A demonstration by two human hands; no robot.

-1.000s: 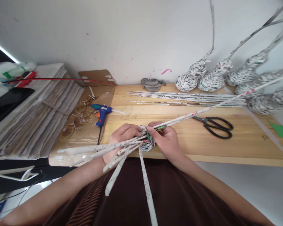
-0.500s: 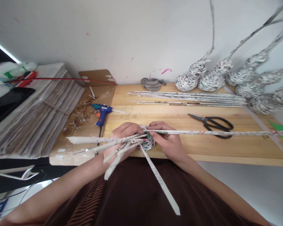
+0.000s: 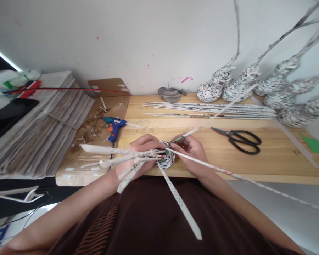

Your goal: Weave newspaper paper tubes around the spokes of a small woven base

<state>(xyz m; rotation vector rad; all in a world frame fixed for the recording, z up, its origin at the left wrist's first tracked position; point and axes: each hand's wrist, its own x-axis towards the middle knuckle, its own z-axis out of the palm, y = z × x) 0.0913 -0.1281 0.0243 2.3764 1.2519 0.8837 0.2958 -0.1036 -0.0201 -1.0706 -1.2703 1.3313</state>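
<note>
Head view, sole view on file. The woven paper piece (image 3: pixel 168 164) sits between the two sets of fingers, by the front edge of the surface (image 3: pixel 172 129). The left hand (image 3: pixel 142 144) has its fingers curled around the left side of the piece, gripping it. The fingers of the right hand (image 3: pixel 194 148) are closed in a pinch at the right rim, on the green-marked strip (image 3: pixel 192 131); exact fingertip contact is too small to confirm.

Findings, in order of concern. First, the green-marked strip rises away beyond the right fingers with its far end unsupported; should the pinch ease, its likely stiffness could spring it loose and slacken the rim. Second, the long lower strip (image 3: pixel 220 169) leaves the rim just below the right thumb and crosses over the right forearm (it appears to be outside the pinch); an arm movement could snag it and tug the weave out of line. Third, the loose strips (image 3: pixel 106 150) fan out across the left fingers; uneven pressure there could crease or tangle them. Fourth, the hanging strip (image 3: pixel 178 198) runs from the piece, below both sets of fingers, over the brown clothing, where a shift of the body could bend it.

Lesser hazard: the scissors (image 3: pixel 230 134) lie right of the right fingers, tip facing left; a careless sweep could catch a strip on the blades.
</note>
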